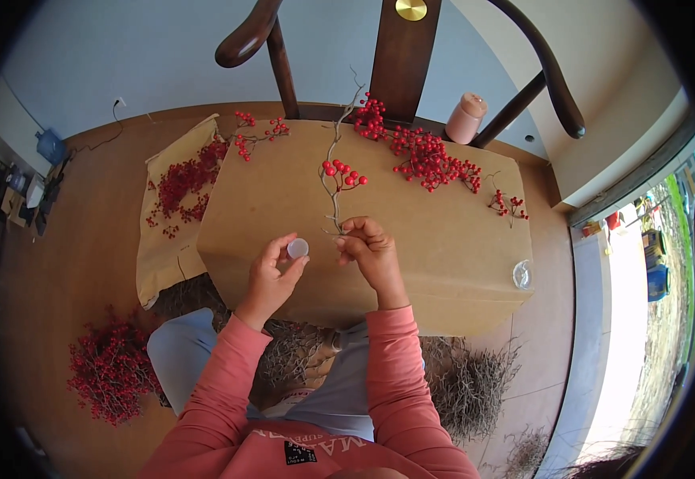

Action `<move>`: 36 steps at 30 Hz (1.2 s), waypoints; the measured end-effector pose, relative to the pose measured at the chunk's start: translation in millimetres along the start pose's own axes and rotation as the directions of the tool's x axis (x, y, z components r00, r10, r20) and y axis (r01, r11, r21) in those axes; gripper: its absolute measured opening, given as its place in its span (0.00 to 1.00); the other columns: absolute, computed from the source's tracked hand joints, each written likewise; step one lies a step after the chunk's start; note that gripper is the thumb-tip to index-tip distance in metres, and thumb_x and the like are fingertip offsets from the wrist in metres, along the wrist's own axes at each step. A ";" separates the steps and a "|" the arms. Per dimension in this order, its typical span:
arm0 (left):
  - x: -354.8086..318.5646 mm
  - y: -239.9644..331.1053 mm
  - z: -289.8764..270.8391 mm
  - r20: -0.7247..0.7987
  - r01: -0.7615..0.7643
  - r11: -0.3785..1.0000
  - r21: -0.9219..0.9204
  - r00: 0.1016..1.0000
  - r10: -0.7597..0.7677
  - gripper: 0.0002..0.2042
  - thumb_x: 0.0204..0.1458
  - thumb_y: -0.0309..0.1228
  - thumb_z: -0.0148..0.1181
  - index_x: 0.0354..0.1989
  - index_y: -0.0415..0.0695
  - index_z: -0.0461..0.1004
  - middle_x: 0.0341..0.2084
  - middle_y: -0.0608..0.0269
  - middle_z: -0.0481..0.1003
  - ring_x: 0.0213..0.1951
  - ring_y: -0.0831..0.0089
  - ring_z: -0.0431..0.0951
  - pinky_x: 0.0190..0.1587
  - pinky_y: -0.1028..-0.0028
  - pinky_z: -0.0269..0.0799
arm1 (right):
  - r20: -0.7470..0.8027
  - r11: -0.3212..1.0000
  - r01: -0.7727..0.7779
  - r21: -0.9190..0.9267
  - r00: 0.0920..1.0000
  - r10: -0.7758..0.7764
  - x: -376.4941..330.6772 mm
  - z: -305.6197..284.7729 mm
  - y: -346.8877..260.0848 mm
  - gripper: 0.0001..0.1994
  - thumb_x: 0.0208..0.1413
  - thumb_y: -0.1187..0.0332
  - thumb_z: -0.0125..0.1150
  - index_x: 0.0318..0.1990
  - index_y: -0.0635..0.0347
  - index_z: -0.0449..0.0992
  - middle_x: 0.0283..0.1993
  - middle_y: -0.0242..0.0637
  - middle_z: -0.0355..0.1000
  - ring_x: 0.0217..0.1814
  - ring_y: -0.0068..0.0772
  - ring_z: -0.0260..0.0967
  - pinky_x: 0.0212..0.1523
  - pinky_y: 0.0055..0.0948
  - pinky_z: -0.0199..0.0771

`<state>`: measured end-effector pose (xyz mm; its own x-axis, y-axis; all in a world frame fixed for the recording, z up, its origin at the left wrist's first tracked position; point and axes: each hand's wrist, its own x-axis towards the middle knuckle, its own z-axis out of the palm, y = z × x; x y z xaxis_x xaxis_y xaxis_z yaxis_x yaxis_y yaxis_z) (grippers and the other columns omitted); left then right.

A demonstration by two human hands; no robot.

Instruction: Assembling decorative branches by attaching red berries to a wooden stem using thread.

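Between the thumb and fingers of my left hand (274,275) is a small translucent white cup or cap (298,248), its round face turned upward. My right hand (373,254) pinches the lower end of a bare, crooked twig (334,144), which stretches away over the cardboard-covered surface (267,191). A small cluster of red berries (344,173) sits partway up this twig. The two hands are a short distance apart above the near edge of the cardboard.
Red berry sprigs lie at the back right (435,156), back left (259,136) and on brown paper (180,188). A pink bottle (466,118) stands by the dark wooden chair (401,64). A clear plastic piece (522,275) lies right. Berry bundle (112,367) and twigs (475,391) are on the floor.
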<state>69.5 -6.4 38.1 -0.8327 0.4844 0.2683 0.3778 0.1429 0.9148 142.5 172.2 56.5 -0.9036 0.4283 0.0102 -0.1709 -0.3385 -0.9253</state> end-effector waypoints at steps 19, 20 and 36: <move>9.0 15.5 10.6 0.046 -0.287 0.938 0.196 0.958 0.284 0.21 0.42 0.18 0.61 0.49 0.38 0.69 0.35 0.59 0.72 0.32 0.69 0.72 0.34 0.75 0.70 | 0.067 0.857 0.111 -0.503 0.994 -0.089 -10.1 16.7 8.4 0.05 0.50 0.79 0.57 0.35 0.62 0.72 0.25 0.29 0.70 0.21 0.18 0.61 0.22 0.17 0.66; 8.1 15.9 11.0 0.045 -0.265 0.948 0.179 0.964 0.261 0.21 0.43 0.18 0.61 0.49 0.38 0.69 0.35 0.59 0.72 0.32 0.69 0.72 0.34 0.75 0.69 | 0.075 0.827 0.141 -0.544 0.990 -0.120 -9.8 17.2 9.7 0.05 0.50 0.79 0.57 0.35 0.62 0.72 0.25 0.29 0.70 0.21 0.18 0.61 0.22 0.17 0.65; 16.6 -1.8 5.4 0.040 -0.289 0.935 0.204 0.957 0.287 0.22 0.42 0.24 0.65 0.49 0.41 0.70 0.38 0.60 0.73 0.35 0.67 0.73 0.37 0.71 0.67 | 0.026 0.983 -0.109 -0.147 0.993 0.114 -2.5 14.8 2.9 0.04 0.53 0.79 0.55 0.36 0.62 0.70 0.25 0.35 0.70 0.19 0.22 0.64 0.20 0.17 0.68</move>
<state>57.2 6.1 39.2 -0.6727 0.5390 0.5069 0.6764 0.1701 0.7166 138.4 157.8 59.4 -0.9272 0.3646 -0.0858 -0.0116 -0.2568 -0.9664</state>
